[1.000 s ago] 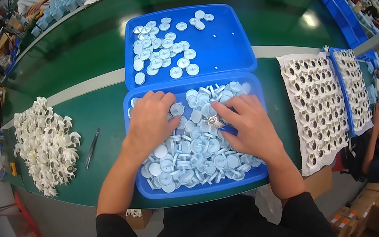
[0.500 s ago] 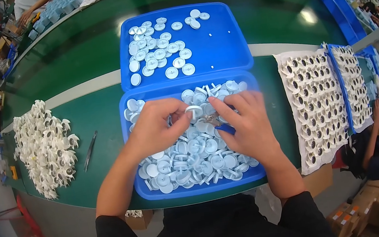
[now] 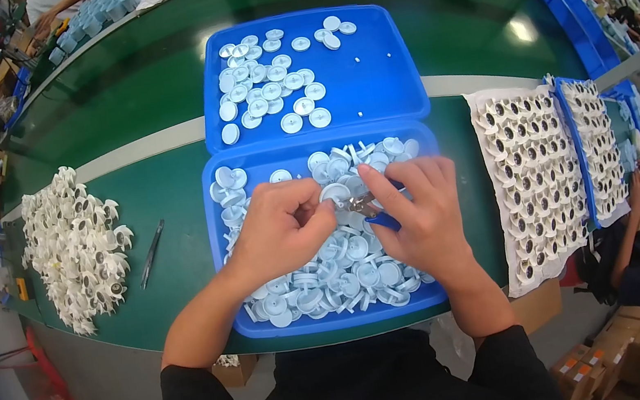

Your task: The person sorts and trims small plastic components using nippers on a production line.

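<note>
Pinched in the fingers of my left hand (image 3: 283,226) is a pale blue round plastic cap (image 3: 334,193). My right hand (image 3: 423,213) is closed round blue-handled cutting pliers (image 3: 364,207), whose metal jaws meet the underside of the cap; the exact contact is too small to make out. Both hands are above a blue tray (image 3: 338,323) heaped with the same pale caps (image 3: 349,282). Behind it a second blue tray (image 3: 377,84) holds more caps (image 3: 270,90), mostly on its left side, and a few tiny white bits.
Left on the green table lie a pile of white finned parts (image 3: 76,253) and tweezers (image 3: 151,255). To the right, white finned parts with dark centres stand in rows on a pale sheet (image 3: 516,282). A green conveyor (image 3: 460,30) runs behind; other people work around it.
The cap has turned and come slightly lower, so more of its inner side shows. My left hand has shifted a little right and down; the pliers' jaws are now against the cap.
</note>
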A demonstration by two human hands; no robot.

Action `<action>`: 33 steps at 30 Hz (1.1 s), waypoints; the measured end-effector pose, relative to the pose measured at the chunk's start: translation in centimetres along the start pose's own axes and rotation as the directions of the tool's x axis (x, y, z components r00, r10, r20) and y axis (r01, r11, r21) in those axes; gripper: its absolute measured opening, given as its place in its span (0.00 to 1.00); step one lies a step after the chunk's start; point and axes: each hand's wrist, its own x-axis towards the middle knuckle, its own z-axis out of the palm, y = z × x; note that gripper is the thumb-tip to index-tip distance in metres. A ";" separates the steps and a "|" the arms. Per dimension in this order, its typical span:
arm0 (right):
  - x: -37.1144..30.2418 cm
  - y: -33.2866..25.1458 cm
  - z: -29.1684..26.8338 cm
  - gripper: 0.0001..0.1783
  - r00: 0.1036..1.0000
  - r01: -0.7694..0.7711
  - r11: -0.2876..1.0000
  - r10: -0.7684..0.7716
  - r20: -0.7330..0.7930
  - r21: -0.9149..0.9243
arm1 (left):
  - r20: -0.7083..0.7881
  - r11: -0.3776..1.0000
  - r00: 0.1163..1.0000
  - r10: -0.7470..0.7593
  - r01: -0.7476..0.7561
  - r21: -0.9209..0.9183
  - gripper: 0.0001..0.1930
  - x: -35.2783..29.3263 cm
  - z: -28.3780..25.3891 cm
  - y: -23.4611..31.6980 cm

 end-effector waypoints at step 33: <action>0.2 -0.8 0.2 0.34 0.996 -0.075 0.996 0.072 0.049 0.051 | -0.036 0.998 0.998 -0.048 0.050 0.034 0.16 -0.6 0.5 0.0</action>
